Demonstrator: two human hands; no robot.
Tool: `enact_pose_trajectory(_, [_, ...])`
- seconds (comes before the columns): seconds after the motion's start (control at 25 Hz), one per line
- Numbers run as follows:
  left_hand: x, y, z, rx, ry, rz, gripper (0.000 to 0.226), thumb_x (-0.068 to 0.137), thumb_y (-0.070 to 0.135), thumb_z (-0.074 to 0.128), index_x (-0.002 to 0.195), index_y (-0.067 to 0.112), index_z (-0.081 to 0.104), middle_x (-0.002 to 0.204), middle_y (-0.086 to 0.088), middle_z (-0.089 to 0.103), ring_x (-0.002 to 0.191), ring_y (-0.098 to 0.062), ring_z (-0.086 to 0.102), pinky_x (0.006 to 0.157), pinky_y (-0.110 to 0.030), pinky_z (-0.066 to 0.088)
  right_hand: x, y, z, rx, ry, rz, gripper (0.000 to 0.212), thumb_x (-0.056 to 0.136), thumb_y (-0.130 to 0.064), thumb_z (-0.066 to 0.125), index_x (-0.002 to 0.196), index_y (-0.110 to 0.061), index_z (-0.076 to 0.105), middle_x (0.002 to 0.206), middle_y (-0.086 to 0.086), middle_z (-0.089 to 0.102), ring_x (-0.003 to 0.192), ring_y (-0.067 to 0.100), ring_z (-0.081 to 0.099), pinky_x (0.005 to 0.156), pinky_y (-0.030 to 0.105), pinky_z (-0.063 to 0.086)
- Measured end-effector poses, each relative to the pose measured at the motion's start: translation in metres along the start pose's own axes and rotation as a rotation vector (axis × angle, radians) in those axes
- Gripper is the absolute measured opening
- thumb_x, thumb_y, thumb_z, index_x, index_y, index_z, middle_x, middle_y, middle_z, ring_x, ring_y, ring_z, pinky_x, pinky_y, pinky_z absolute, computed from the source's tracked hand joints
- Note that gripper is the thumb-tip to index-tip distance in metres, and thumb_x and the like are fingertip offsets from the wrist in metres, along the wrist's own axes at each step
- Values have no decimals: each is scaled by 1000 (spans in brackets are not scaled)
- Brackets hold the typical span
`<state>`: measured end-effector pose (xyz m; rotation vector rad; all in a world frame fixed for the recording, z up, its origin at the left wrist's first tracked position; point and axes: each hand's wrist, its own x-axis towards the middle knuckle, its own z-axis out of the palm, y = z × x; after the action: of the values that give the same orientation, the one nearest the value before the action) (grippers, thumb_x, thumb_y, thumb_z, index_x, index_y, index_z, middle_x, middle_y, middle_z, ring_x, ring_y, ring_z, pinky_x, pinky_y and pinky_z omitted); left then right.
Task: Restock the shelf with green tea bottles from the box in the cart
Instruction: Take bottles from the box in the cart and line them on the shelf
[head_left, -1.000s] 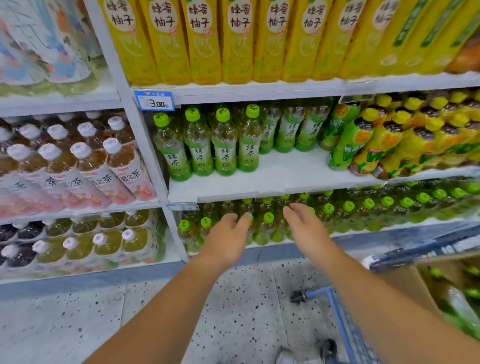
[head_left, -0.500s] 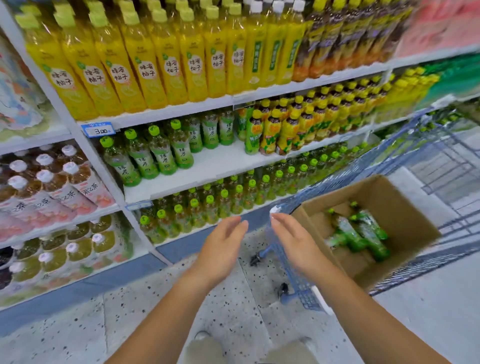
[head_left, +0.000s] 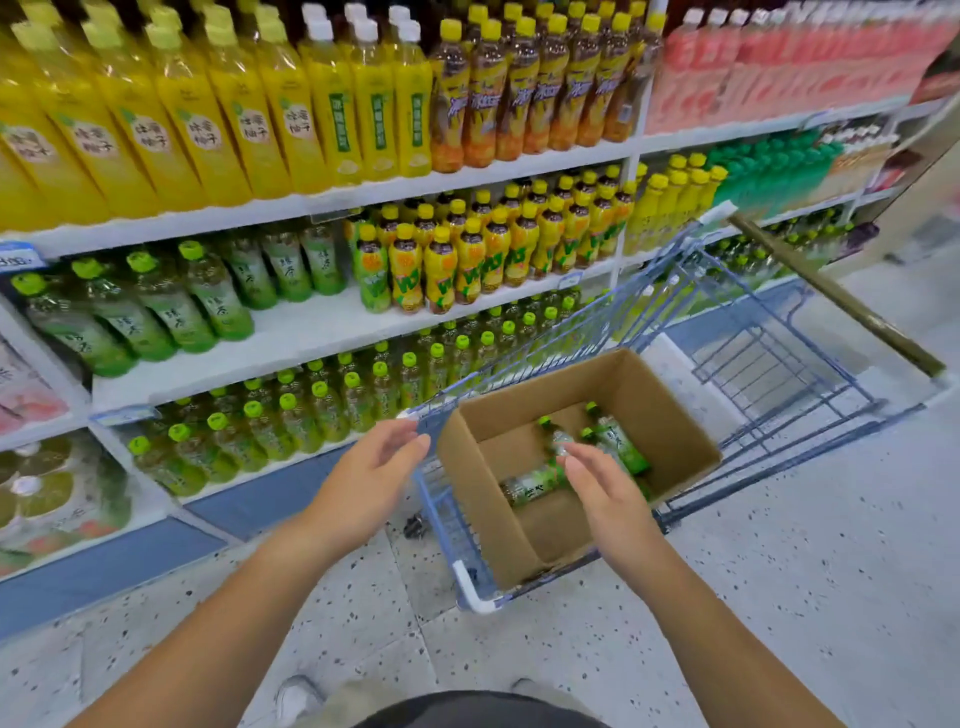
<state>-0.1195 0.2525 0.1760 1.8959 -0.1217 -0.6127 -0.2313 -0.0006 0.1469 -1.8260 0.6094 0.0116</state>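
An open cardboard box (head_left: 670, 431) sits in a blue wire cart (head_left: 779, 358) and holds a few green tea bottles (head_left: 621, 447) lying on their sides. My right hand (head_left: 602, 491) hovers over the box with relaxed fingers, just above a lying bottle (head_left: 530, 480), holding nothing. My left hand (head_left: 371, 478) is open and empty, just left of the box's near corner. On the middle shelf (head_left: 311, 332) stand green tea bottles (head_left: 171, 306) at the left, with bare white shelf in front of them.
Yellow-capped drink bottles (head_left: 467, 260) fill the middle shelf to the right. Tall yellow bottles (head_left: 208, 114) stand on the top shelf. More green-capped bottles (head_left: 311, 405) crowd the lower shelf. The cart handle (head_left: 831, 296) sticks out to the right over speckled floor.
My view swung right from the shelf to the cart. Both hands moved away from the lower shelf; the right hand is now over the box, the left beside it.
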Motion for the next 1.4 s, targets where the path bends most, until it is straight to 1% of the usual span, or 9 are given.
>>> enact_pose_trajectory(0.16, [12,13,64,-24,0,-28,19,96,56,52,115,53,56,107,48,56,98,34,46,76,-8,38,17,26,-70,-22,2,69,33,100,-45,49,132,-37,55,127,-29,54,104,-29,46,80,4,38])
enact_pose_trajectory(0.4, [60,3,145,-110,-49,-139,36,96,44,59,131,36,53,123,24,57,105,14,52,90,-22,43,62,65,-120,-62,30,238,31,100,-46,48,128,-36,57,127,-17,60,113,-10,51,81,8,38])
enact_pose_trajectory(0.56, [116,-25,196,-88,-189,-231,40,96,39,62,134,30,53,126,15,60,104,11,54,79,-12,40,104,99,-118,-68,128,315,31,101,-45,48,127,-32,58,121,-18,60,116,-1,53,82,10,39])
enact_pose_trajectory(0.76, [179,-68,234,8,-329,-477,47,91,45,65,133,29,53,123,10,59,110,-12,57,99,-37,46,147,145,-101,-79,160,410,41,97,-53,47,132,-33,56,120,-20,59,105,-9,52,84,14,38])
enact_pose_trajectory(0.84, [200,-81,253,-54,-307,-609,42,90,45,65,126,24,56,115,5,61,106,-17,59,98,-43,49,165,157,-98,-88,140,418,39,98,-51,47,132,-33,55,117,-21,58,98,-15,50,77,7,34])
enact_pose_trajectory(0.96, [225,-95,286,-179,-289,-757,33,88,48,65,113,28,57,113,1,61,103,-18,58,88,-40,48,195,180,-102,-143,107,404,42,99,-48,48,136,-29,53,120,-15,57,109,-1,54,86,14,37])
enact_pose_trajectory(1.12, [261,-127,324,-274,-157,-904,44,88,53,63,119,24,53,119,-6,60,105,-24,58,80,-39,47,250,221,-115,-323,9,402,47,99,-48,47,139,-24,50,130,-3,59,119,13,55,92,24,36])
enact_pose_trajectory(1.24, [286,-159,348,-748,59,-1156,56,94,44,62,138,15,43,132,-18,51,117,-33,56,98,-49,50,291,253,-126,-496,-83,467,56,99,-48,47,144,-16,45,136,8,57,123,24,55,87,24,34])
enact_pose_trajectory(1.4, [309,-196,371,-1120,321,-1216,63,97,40,60,148,12,37,135,-21,50,126,-33,53,109,-48,42,330,298,-128,-661,-171,548,57,101,-45,45,144,-8,41,131,16,59,118,33,57,79,28,35])
